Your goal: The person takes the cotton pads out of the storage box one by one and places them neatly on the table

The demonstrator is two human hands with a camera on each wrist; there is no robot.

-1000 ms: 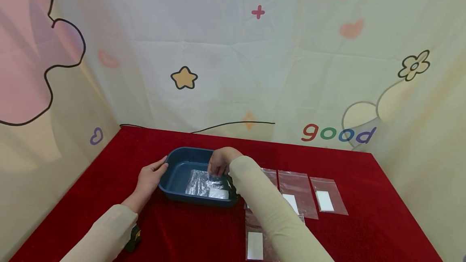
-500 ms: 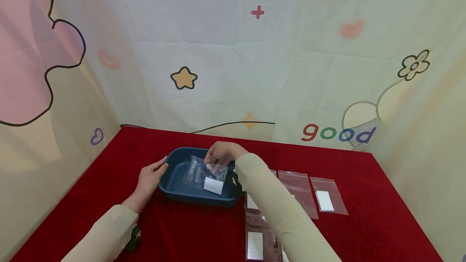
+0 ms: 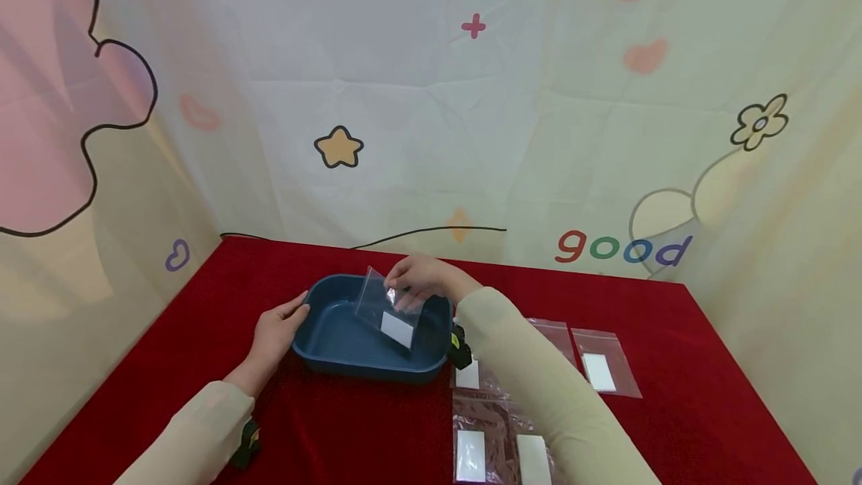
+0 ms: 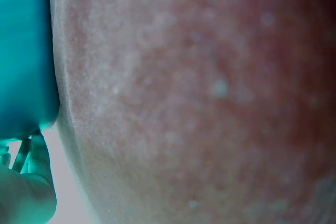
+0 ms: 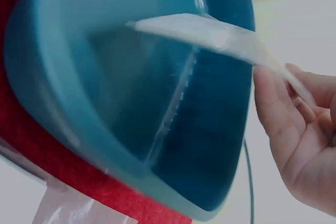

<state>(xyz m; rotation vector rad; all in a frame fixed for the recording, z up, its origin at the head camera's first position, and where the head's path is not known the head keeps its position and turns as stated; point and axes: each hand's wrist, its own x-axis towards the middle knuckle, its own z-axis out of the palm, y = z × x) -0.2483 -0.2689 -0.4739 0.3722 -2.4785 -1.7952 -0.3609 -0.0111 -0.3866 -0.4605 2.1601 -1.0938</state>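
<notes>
My right hand (image 3: 420, 281) pinches a clear zip bag (image 3: 369, 304) with a white rectangular piece (image 3: 397, 328) inside. In the head view the bag hangs tilted over the blue basin (image 3: 337, 358). From the right wrist the bag (image 5: 199, 30) shows nearly edge-on, with thumb and fingers on its edge and the basin (image 5: 121, 77) below. At the basin's left end my left hand (image 3: 277, 329) touches the outside with its fingers fairly straight. The left wrist view shows those fingers (image 4: 39, 156) against the basin wall (image 4: 26, 51); much of that view is blurred.
Right of the basin, several clear bags with white pieces lie on the red cloth (image 3: 364, 432), such as one at the far right (image 3: 626, 365) and one in front (image 3: 470, 455). My right sleeve (image 3: 539, 380) covers part of them. A patterned curtain (image 3: 417, 133) stands behind.
My right hand has lifted the bag from the basin floor, and the bag now hangs tilted above it. The left hand stays at the basin's left end.
</notes>
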